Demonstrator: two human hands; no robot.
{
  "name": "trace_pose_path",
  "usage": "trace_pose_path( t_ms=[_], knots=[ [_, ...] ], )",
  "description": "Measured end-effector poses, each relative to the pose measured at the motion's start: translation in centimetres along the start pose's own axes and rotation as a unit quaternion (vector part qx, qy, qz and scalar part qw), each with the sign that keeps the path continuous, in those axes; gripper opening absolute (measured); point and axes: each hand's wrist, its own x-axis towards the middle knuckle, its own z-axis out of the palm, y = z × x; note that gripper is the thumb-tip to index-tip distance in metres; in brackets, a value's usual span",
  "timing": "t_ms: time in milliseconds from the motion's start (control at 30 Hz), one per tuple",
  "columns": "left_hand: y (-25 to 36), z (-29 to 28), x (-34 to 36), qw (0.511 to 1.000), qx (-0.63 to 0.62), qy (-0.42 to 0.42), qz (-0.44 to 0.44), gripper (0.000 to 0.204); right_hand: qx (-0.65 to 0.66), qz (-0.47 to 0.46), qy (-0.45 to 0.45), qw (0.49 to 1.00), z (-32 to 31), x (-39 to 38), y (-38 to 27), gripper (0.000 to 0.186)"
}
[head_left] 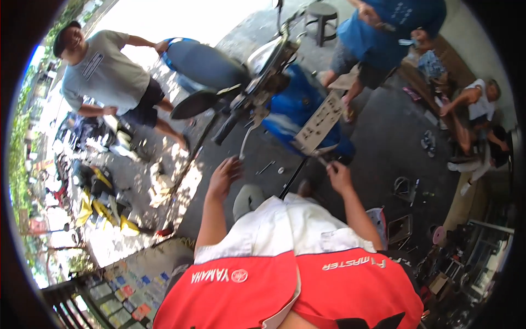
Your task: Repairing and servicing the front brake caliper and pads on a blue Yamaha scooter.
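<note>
A blue motorcycle (294,104) with a dark seat (205,64) stands in front of me, its handlebar turned toward my left. A pale plate (321,123) with dark marks is on its front. My left hand (224,176) hangs just below the tip of a silver lever (246,143); its fingers are loosely bent and slightly blurred, with nothing visible in them. Below the plate's lower edge, my right hand (338,176) pinches a thin, light-coloured tool (323,160) that points toward the motorcycle. Its exact kind is too small to make out.
A wrench (267,167) and a small white round piece (281,170) lie on the dark floor. One person (109,71) touches the seat's rear; another in blue (389,33) stands beyond the motorcycle. A black stool (321,22) stands behind. People sit at right.
</note>
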Motion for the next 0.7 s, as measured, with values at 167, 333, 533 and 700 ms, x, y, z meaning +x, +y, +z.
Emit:
trace_pose_path(
  t_ms=[167,333,533,700],
  knots=[
    [3.6,4.6,4.2,0.993,-0.030,-0.116,-0.023,0.059,0.041,-0.062,-0.003,0.997,2.5,3.8,-10.4,0.025],
    [4.7,4.6,9.2,0.978,-0.071,-0.196,-0.020,0.057,0.003,-0.067,0.070,0.995,6.7,5.6,-15.6,0.030],
    [5.0,6.0,12.6,0.973,-0.064,-0.216,-0.047,0.051,-0.059,-0.021,0.082,0.995,9.7,6.5,-19.8,0.031],
    [4.8,5.5,13.0,0.972,-0.071,-0.222,-0.030,0.052,-0.075,-0.022,0.083,0.993,9.5,6.6,-20.8,0.031]
  ],
)
